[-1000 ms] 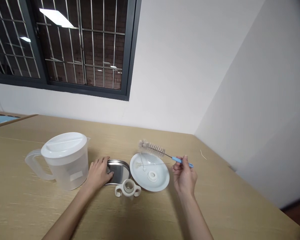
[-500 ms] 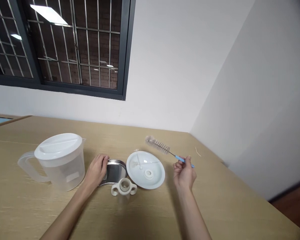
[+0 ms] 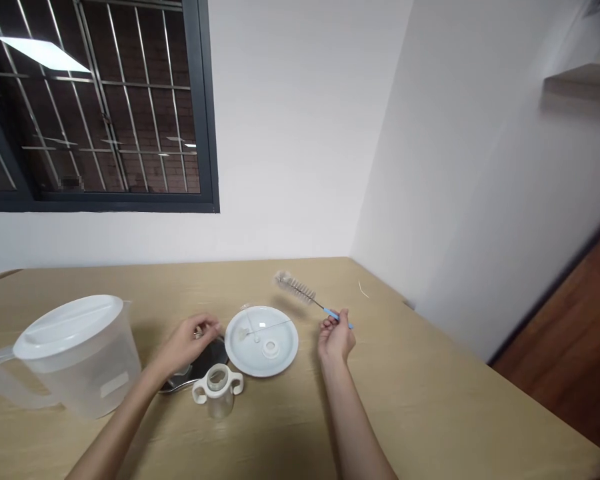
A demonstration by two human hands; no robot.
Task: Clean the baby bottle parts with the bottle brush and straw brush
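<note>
My right hand (image 3: 336,339) is closed around the blue handle of a bottle brush (image 3: 300,291). Its clear-bristled head points up and left, above the table beyond the plate. My left hand (image 3: 193,339) hovers over a shiny metal tray (image 3: 213,360), fingers loosely bent and thumb apart, with nothing visible in them. Just in front of that tray stands a clear baby bottle (image 3: 220,400) with a cream two-handled collar, its mouth uncovered. A white plate (image 3: 284,360) between my hands holds a white ring (image 3: 271,349) and a thin small brush (image 3: 275,326).
On the left stands a translucent lidded pitcher (image 3: 87,367). A pale thin strand (image 3: 363,290) lies on the wooden table (image 3: 420,400) at the right. Behind the table rises a white wall (image 3: 290,167) with a barred window (image 3: 130,120).
My left hand has come off the tray's left side and moved right above it. The brush stays in my right hand. The view has turned right.
</note>
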